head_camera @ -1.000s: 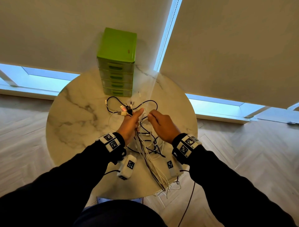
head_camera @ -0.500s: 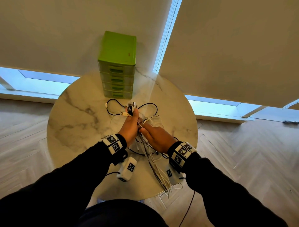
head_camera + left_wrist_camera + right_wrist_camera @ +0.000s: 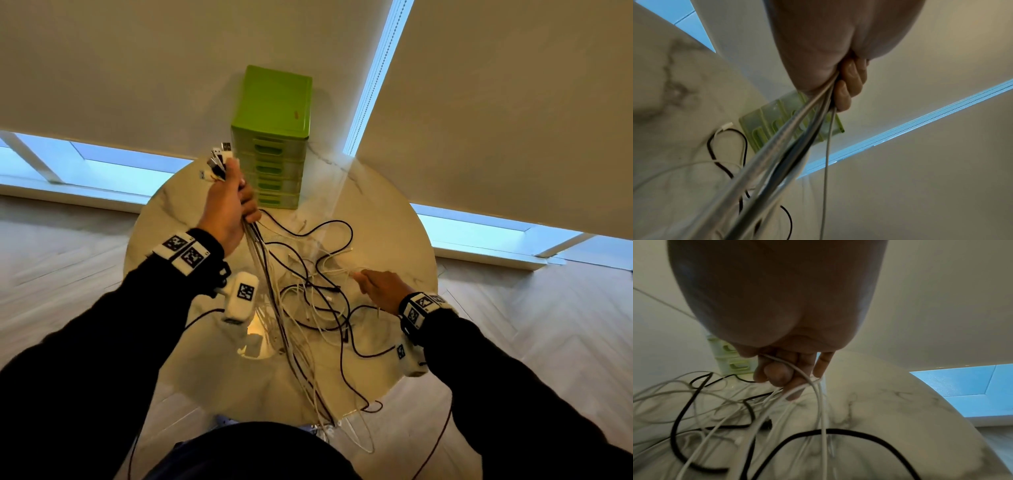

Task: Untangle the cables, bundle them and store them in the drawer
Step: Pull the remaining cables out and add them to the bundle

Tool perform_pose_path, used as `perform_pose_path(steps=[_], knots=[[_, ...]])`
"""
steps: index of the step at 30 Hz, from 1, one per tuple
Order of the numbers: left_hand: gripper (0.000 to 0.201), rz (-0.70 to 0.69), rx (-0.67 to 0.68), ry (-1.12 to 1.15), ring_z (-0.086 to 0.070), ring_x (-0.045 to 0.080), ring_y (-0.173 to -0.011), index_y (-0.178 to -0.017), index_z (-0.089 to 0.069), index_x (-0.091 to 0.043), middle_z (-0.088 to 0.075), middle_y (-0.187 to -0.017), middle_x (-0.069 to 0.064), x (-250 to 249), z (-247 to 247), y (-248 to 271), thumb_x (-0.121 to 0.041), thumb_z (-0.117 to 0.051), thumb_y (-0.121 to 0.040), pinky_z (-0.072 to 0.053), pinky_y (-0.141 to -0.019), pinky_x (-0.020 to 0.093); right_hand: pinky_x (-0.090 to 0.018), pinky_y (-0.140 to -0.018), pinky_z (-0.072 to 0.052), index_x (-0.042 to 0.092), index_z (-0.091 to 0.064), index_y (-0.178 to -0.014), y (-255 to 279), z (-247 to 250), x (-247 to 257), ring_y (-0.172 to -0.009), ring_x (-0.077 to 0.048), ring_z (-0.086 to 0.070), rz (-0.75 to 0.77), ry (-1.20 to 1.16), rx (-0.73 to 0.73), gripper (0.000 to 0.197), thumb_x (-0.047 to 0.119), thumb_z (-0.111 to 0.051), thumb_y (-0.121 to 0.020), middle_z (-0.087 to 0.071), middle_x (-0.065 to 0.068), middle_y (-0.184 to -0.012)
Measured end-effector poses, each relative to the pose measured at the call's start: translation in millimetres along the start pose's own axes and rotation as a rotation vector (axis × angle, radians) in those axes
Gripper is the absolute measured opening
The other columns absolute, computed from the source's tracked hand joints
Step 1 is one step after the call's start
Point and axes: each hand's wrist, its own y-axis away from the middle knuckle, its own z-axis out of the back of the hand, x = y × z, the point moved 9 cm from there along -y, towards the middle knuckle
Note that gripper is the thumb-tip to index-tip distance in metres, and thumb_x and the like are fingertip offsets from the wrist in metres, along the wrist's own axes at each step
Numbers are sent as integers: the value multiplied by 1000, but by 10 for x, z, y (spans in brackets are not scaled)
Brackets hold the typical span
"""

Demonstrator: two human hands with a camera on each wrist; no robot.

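head view: left hand point(image 3: 228, 205) fists the cables point(image 3: 310, 301) near their usb plugs point(image 3: 217, 161), raised above the marble table point(image 3: 383, 233); right hand point(image 3: 382, 291) pinches white strands. light, limp, snag-prone; best gripped near the plugs.

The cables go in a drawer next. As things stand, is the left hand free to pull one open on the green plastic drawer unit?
Probably not: the left hand is beside the green plastic drawer unit, but its grip is full of cable ends.

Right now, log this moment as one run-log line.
stage: untangling | left hand: grips cable bundle, raised | right hand: holds white cables | drawer unit: shut
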Motion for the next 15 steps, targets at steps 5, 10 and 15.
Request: perform_pose_path(steps=[5,10,15], knots=[[44,55,119,-229,-25,9,-46,-73,-42,-20,-29,-54,-8,321,-203,212,-50,-38,-105,-23,-50,27,-42,-79,-48,8,-60,-81,-293,421,429,-79,-31,-59,58,-137,-234,52,43,-32,-106,-66,-12,-81],[47,109,93,-306,-31,9,-49,-82,-54,-15,-39,-60,-6,661,-291,326,-53,-39,-104,-27,-50,25,-35,-67,-39,14,-55,-76,-348,543,1071,-71,-23,-55,233,-153,-271,46,41,-34,-107,-61,-4,-74],[27,61,81,-347,-28,10,-50,-86,-51,-15,-35,-59,-3,691,-304,349,-29,-42,-107,-24,-53,31,-38,-72,-46,23,-54,-73,-263,344,1318,-72,-21,-59,312,-200,-173,44,42,-33,-107,-62,0,-74]])
